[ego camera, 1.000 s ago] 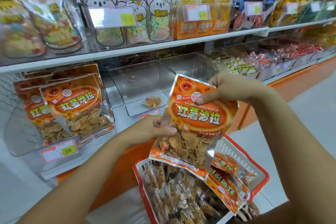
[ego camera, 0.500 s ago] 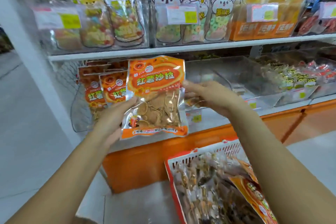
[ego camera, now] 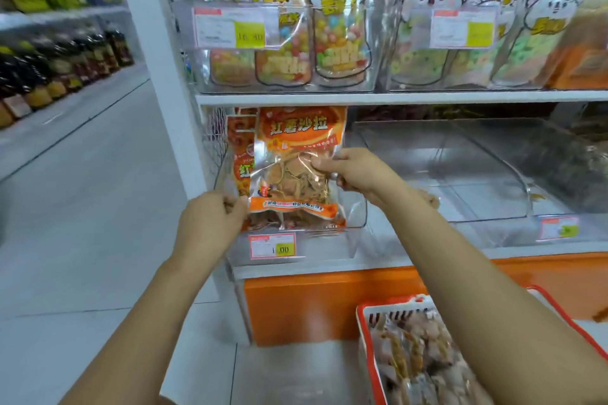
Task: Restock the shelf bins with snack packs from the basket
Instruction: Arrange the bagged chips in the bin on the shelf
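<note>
While left hand (ego camera: 210, 223) and right hand (ego camera: 353, 171) pinch its edges, the snack pack (ego camera: 292, 154) seemingly stands inside the bin (ego camera: 357, 215).

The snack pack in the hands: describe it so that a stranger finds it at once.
Under the white shelf board, find the leftmost clear bin. The orange pack of brown chips is foremost; unlike the matching packs behind, the left hand and the right hand hold it.

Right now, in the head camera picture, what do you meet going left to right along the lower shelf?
In order: left hand → snack pack → right hand → see-through bin.
</note>
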Motion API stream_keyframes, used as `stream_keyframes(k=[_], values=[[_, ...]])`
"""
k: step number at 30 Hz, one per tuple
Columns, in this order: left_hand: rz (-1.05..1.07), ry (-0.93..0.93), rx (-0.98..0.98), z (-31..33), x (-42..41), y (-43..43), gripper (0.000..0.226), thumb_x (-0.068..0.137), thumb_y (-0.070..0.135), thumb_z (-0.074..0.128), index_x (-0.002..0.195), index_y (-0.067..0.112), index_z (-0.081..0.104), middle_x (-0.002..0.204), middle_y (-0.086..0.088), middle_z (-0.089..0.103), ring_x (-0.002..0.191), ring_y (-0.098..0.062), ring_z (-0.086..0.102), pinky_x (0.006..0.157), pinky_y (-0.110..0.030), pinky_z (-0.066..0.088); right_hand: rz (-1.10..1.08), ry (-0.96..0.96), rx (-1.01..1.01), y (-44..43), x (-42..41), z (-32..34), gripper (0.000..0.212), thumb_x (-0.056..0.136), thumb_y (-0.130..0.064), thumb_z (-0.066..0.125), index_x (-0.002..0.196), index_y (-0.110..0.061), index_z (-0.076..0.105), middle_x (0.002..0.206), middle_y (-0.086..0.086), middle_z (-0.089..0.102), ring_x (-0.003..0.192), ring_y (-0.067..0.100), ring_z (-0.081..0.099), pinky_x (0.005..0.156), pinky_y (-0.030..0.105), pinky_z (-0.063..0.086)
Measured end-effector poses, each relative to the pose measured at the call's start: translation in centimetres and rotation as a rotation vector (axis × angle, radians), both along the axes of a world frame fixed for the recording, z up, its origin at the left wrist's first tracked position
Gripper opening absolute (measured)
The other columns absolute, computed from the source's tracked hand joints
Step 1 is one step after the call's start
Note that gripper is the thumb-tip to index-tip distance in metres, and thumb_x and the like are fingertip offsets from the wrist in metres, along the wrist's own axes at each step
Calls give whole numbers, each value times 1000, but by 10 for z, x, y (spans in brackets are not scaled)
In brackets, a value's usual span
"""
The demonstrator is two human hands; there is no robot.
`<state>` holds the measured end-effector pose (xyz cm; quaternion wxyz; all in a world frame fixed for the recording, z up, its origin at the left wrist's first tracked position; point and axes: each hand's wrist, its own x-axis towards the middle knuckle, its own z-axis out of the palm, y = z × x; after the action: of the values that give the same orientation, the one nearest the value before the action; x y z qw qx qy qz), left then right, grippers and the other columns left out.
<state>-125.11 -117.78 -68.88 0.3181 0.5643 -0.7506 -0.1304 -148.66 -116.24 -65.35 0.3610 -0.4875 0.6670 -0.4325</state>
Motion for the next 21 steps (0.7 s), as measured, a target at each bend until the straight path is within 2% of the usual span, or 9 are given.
stream_keyframes(k=[3,6,8,10,12,14,16,19,21], values=[[-74,-125,1,-8,-3,-3,35,96,32,49,72,12,65,69,-7,65,69,-26,58,57,-30,34,92,101,38,-15,9,-13,33,81,-31,74,67,-11,52,62,1,51,52,11,42,53,23,36],[-285,-210,109,-20,-7,-7,32,98,31,46,80,14,66,73,-5,64,73,-23,59,57,-29,36,200,227,157,-25,20,-30,28,82,-33,73,69,-18,53,65,-8,51,58,6,45,54,20,36],[-391,-214,165,-26,-9,-9,37,100,34,43,77,12,62,71,-3,58,71,-20,55,56,-28,33,256,184,244,-30,24,-43,22,85,-28,71,75,-14,57,67,-2,59,58,9,52,58,23,45],[-420,-227,192,-31,-13,-12,40,101,36,39,72,14,55,71,-1,53,74,-21,54,59,-30,33,290,101,348,-34,26,-53,15,87,-19,69,81,-8,61,72,10,67,62,17,61,69,30,54],[-448,-317,169,-32,-21,-13,40,102,36,34,87,11,61,83,-5,57,87,-26,57,68,-31,41,294,204,397,-38,25,-58,10,87,-15,68,88,-6,64,86,13,69,76,23,65,82,36,56],[-452,-405,148,-30,-29,-13,42,103,37,29,110,11,61,102,-10,63,98,-27,58,78,-34,46,284,361,391,-34,26,-57,8,87,-18,66,89,-10,64,86,7,67,73,18,60,72,31,53],[-461,-421,168,-31,-35,-16,43,102,40,26,118,13,56,111,-9,61,102,-27,57,84,-37,48,269,483,417,-30,28,-59,18,90,-28,63,94,-11,64,86,5,67,71,17,60,69,30,51],[-487,-423,272,-37,-39,-27,51,98,47,20,120,16,54,117,-7,59,106,-25,55,91,-42,48,302,398,580,-26,31,-64,43,94,-44,53,99,-3,66,81,9,70,66,19,65,62,29,56],[-504,-417,325,-38,-43,-31,45,100,42,23,113,14,55,116,-8,58,106,-25,53,92,-42,46,304,366,577,-28,31,-66,39,95,-42,53,96,-5,63,87,10,70,75,21,66,77,36,59]])
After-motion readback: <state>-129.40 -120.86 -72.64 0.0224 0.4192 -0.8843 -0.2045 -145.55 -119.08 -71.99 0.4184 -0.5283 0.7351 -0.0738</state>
